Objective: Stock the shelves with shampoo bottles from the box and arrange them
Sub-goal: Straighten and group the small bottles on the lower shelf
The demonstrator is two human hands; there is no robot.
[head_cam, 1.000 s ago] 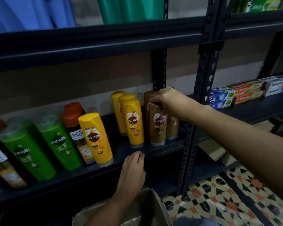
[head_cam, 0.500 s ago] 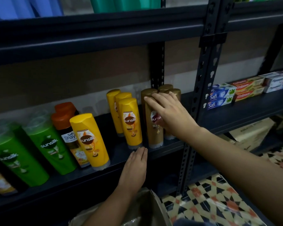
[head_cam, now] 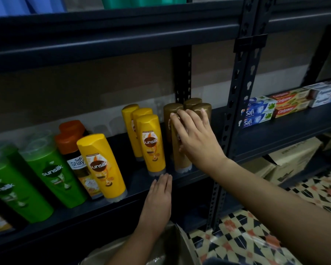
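Right hand [head_cam: 196, 139] lies flat, fingers spread, against front brown bottle [head_cam: 180, 157], likely nudging it into line with brown group at shelf [head_cam: 182, 183] back. Left hand [head_cam: 158, 197] rests flat on shelf edge, probably bracing, holding nothing. Box [head_cam: 172, 245] sits below.

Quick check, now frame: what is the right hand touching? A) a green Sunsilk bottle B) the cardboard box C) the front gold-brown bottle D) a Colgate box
C: the right hand lies with straight fingers against the front gold-brown bottle, next to the yellow bottles.
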